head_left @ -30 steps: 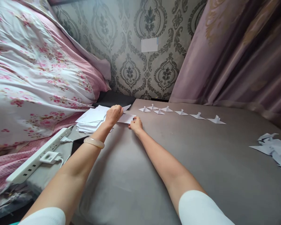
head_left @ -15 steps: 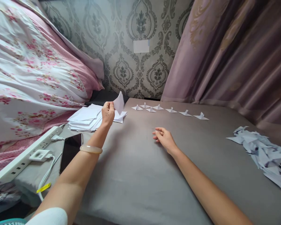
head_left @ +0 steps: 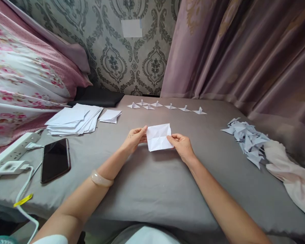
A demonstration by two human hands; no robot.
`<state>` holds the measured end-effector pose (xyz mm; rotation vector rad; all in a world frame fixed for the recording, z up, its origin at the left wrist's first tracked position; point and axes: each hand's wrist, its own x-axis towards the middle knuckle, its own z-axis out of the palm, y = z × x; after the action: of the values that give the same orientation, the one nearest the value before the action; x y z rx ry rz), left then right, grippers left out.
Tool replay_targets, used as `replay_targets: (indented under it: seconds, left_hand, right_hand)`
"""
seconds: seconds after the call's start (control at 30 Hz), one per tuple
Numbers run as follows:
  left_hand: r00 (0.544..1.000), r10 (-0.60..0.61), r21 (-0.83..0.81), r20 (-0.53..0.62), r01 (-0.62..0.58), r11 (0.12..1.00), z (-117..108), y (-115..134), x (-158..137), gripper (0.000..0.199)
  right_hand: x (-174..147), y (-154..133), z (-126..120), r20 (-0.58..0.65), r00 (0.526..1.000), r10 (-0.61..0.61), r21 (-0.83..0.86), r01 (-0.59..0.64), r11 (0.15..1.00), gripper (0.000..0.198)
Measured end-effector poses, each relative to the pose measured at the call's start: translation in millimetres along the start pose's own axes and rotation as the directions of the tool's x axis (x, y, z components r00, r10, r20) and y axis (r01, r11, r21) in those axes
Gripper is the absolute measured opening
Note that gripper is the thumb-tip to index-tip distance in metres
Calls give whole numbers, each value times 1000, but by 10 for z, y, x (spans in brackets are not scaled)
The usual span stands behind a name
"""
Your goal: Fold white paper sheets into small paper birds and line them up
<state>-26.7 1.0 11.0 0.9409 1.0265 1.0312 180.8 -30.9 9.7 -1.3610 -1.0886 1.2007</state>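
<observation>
On my head view, both hands are clamped on one creased paper square (head_left: 159, 137). The left hand (head_left: 135, 139) pinches its left edge between thumb and curled fingers; the right hand (head_left: 181, 146) pinches its right edge likewise. The square sits between them over the grey surface (head_left: 142, 189), nearer than the paper stack (head_left: 71, 118) and the folded figures (head_left: 170, 106).

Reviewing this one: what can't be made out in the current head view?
In the head view:
- Held paper: its underside, turned away from the camera.
- Right hand: some fingertips, behind that paper.
- Heap of folded papers: exact count, since pieces overlap.
- Power strip: one end, cut off by the left edge.
- Pale cloth: remainder, beyond the right edge.
</observation>
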Motion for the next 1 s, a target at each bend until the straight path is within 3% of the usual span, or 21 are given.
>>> replay_targets:
  seconds: [0.1, 0.23, 0.4, 0.5, 0.6, 0.7, 0.87, 1.0]
  left_hand:
    - [999, -39, 21, -6, 39, 999, 15, -67, -49, 42]
    - [999, -48, 1, -17, 48, 999, -23, -139, -49, 39]
    - [993, -101, -40, 57, 103, 994, -76, -155, -30, 37]
    - [992, -128, -25, 13, 128, 991, -78, -128, -34, 35]
    - [990, -136, -14, -28, 135, 991, -77, -109, -37, 31]
    - [991, -132, -6, -18, 132, 991, -82, -112, -43, 32]
    - [993, -109, -29, 50, 110, 993, -91, -143, -65, 34]
    - [995, -33, 6, -95, 33, 999, -213, -80, -3, 37]
  right_hand:
    - [-18, 88, 8, -53, 999, -3, -10, 3, 1000, 39]
    - [-27, 139, 8, -1, 1000, -13, -37, 13, 999, 39]
    - [-50, 153, -24, 33, 999, -19, -17, 19, 1000, 51]
    - [-65, 147, -29, 58, 998, -10, 24, 9, 1000, 58]
    - [-74, 137, -15, 75, 996, 44, 19, -45, 999, 47]
    - [-77, 138, -1, 51, 997, 64, -47, -61, 997, 38]
    - [-47, 189, -53, 33, 998, 55, -130, -50, 990, 41]
    - [8, 205, -177, -119, 992, 34, -142, -51, 989, 43]
